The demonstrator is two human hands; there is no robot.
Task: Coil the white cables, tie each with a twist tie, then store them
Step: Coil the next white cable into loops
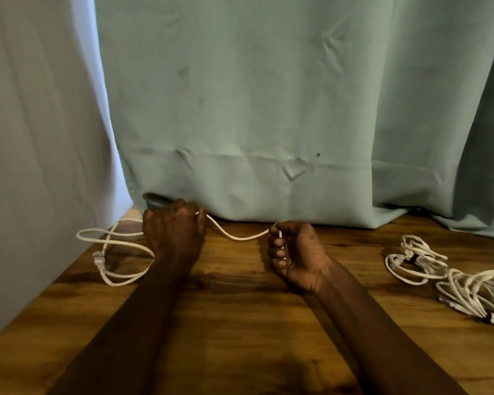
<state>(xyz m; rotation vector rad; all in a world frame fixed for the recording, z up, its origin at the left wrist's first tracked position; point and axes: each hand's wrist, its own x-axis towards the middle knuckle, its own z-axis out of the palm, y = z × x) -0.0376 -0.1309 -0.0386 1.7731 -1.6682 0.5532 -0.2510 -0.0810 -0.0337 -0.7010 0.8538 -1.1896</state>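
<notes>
A loose white cable [234,236] sags in a short span between my two fists above the wooden table [240,323]. My left hand [174,229] grips it with fingers curled, and the rest of the cable trails off to the left in loose loops on the table, with a plug end at the far left. My right hand [294,252], palm turned inward, holds the other end of the span in curled fingers. At the right lie two coiled white cables: one [411,262] bound with a dark tie, another bundle [476,295] near the right edge.
A green curtain [268,109] hangs right behind the table's far edge, its hem resting on the wood. A pale blue cloth [40,138] drapes along the left side.
</notes>
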